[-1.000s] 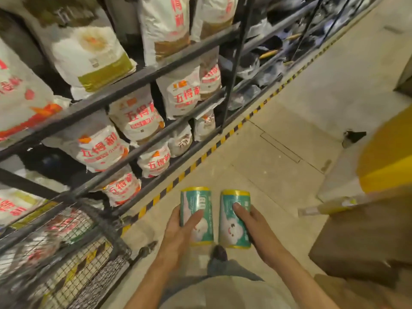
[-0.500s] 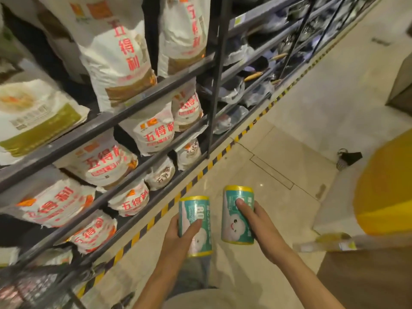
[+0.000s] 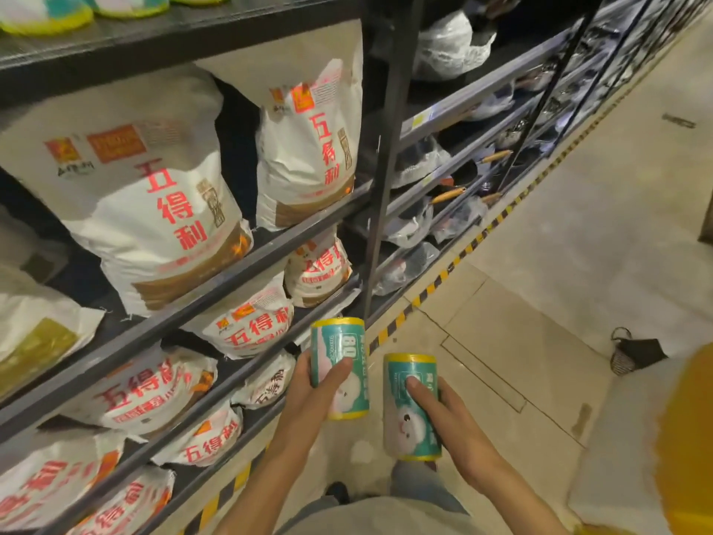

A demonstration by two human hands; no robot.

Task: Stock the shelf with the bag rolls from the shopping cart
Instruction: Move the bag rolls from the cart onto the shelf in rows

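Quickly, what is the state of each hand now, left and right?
Left hand: closed around a teal bag roll.
Right hand: closed around another teal bag roll.

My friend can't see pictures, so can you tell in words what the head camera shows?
A person holds one teal and yellow bag roll upright in each hand, the left hand with the left roll and the right hand with the right roll. Beside them stand dark metal shelves full of white sacks with red writing.
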